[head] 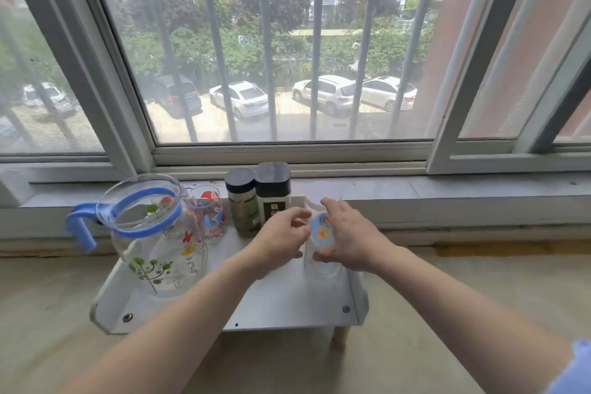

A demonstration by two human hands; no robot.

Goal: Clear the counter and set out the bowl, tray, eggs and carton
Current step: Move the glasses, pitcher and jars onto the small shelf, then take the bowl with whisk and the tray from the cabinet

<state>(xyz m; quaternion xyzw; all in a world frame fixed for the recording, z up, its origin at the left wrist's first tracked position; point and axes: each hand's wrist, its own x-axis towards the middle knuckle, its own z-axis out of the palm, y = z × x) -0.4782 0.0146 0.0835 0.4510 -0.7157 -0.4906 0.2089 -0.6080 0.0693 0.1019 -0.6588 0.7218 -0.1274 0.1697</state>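
Glass pitcher [160, 246], two cups [211, 217], two jars [244, 205], two hands [350, 233].

Daylight enters a barred window [287, 57] above a grey sill [447, 189].

My right hand [348, 233] wrapped round a clear printed glass [320, 231] on a metal stand [287, 304], my left hand [281, 235] just beside it, flowered pitcher [160, 249] at left, two jars [244, 205] behind

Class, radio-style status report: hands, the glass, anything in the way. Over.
Right hand grips clear glass on metal rack. Left hand beside it, contact unclear. Spice jars close behind; pitcher at rack's left.
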